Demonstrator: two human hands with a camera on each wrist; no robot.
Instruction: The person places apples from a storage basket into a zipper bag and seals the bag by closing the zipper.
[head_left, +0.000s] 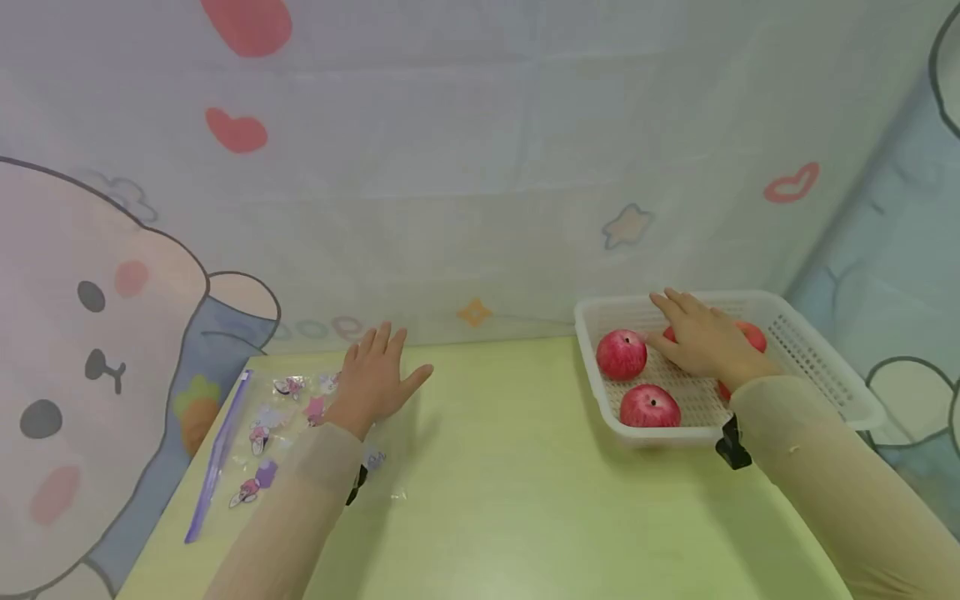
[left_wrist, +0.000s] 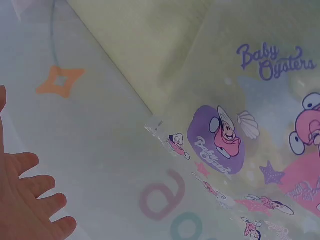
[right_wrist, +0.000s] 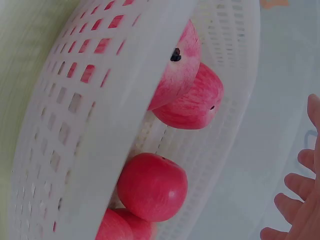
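Inside basket (head_left: pixel 825 367): four apples (head_left: pixel 621 354).

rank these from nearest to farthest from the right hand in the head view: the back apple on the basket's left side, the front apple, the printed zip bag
1. Back apple: in the white basket, just left of the right hand, beside its fingers.
2. Front apple: near the basket's front wall, below the hand.
3. Printed zip bag: far across the table, under the left hand.
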